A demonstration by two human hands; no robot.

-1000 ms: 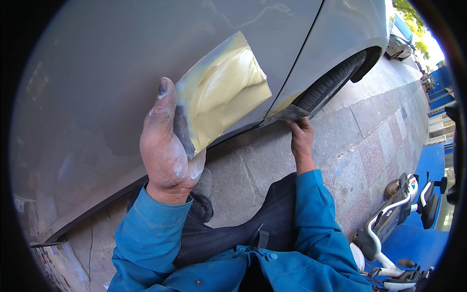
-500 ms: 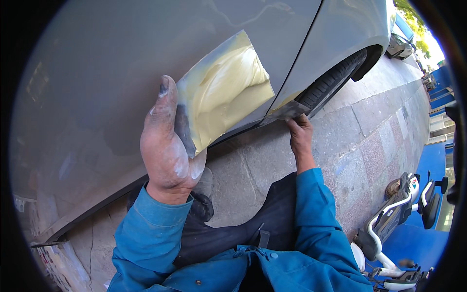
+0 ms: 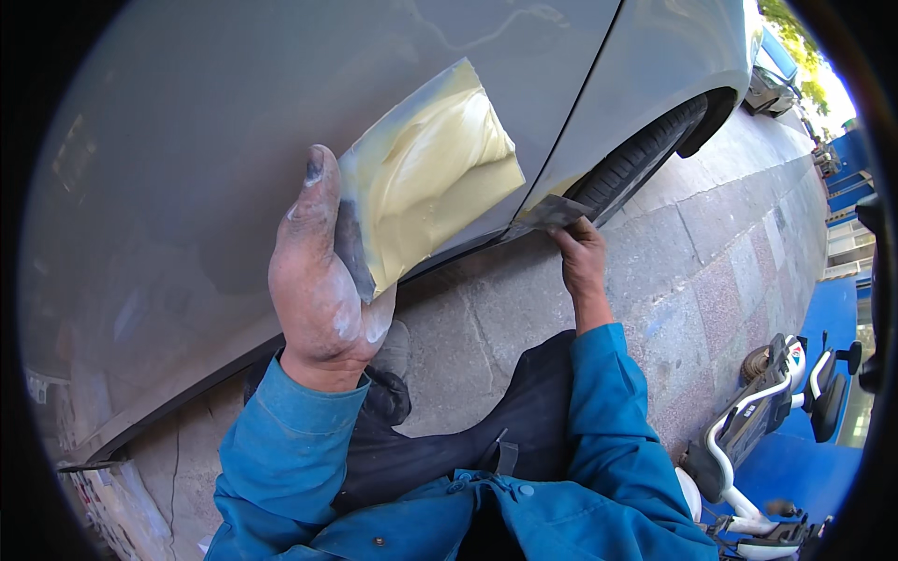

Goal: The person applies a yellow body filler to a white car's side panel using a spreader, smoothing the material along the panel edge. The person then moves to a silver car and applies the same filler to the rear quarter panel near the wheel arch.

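Note:
My left hand (image 3: 323, 299), dusted with pale residue, holds a flat board (image 3: 435, 168) covered with a thick, creased smear of pale yellow paste. It is raised in front of the silver-grey car door (image 3: 206, 140). My right hand (image 3: 580, 257), lower and farther right, is closed on a thin grey flexible spreader (image 3: 552, 211), held at the lower corner of the car's fender (image 3: 655, 56) beside the wheel arch and tyre (image 3: 641, 159). A small yellowish patch shows on the bodywork there. The spreader partly hides that spot.
The paved ground (image 3: 702, 262) runs under the car and around my knees (image 3: 524, 393). A white-framed two-wheeler (image 3: 739, 430) stands at the lower right beside blue boards (image 3: 814, 467). Another vehicle (image 3: 772, 89) is at the far upper right.
The spreader in my right hand has shifted very slightly along the fender's corner. My left hand and the board have moved slightly up since the oldest frame.

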